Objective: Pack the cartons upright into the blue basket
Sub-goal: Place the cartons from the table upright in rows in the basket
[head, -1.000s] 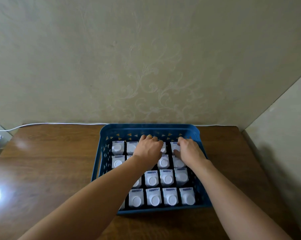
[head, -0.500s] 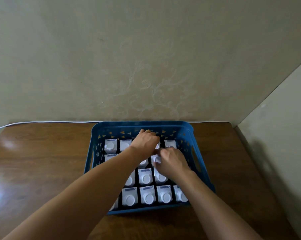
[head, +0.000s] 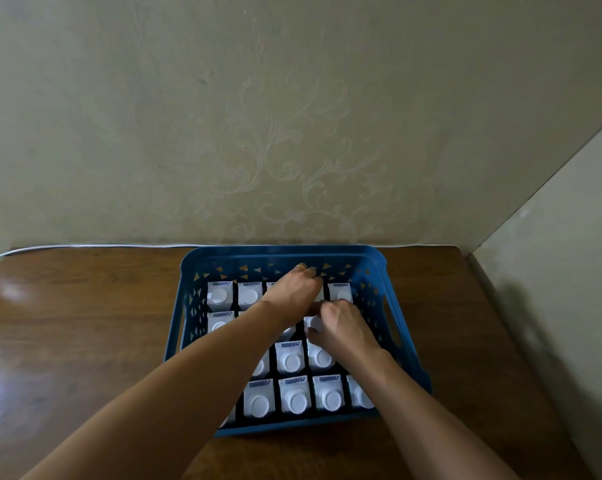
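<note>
a: so, nearest you, what does the front row show?

b: white cartons (head: 294, 394) standing upright in the blue basket (head: 410, 355), round caps facing up, boxy waxed-card bodies set in tidy rows with dark gaps between. your forearms cross over the left and middle columns, so some cartons there are hidden.

a: what has changed in the last second?

b: your right hand (head: 341, 327) has come in from the basket's right side toward the middle and now sits just beside your left hand (head: 294, 292). the view has also shifted a little to the right. your left hand has stayed at the far rows.

a: state of the hands?

b: right hand: fingers curled down onto a carton in the second row from the back, apparently gripping its cap end. left hand: knuckles up, a ring showing, fingers bent over a far-row carton; whether it truly holds it, you cannot tell from here.

a: meaning for the task?

b: in my judgement packing is nearly done; you are seating or straightening the last cartons.

a: beyond that?

b: rigid perforated plastic wall with triangular cut-outs, glossy wooden table (head: 85, 323), a white cable (head: 85, 247) along the embossed wall.
</note>
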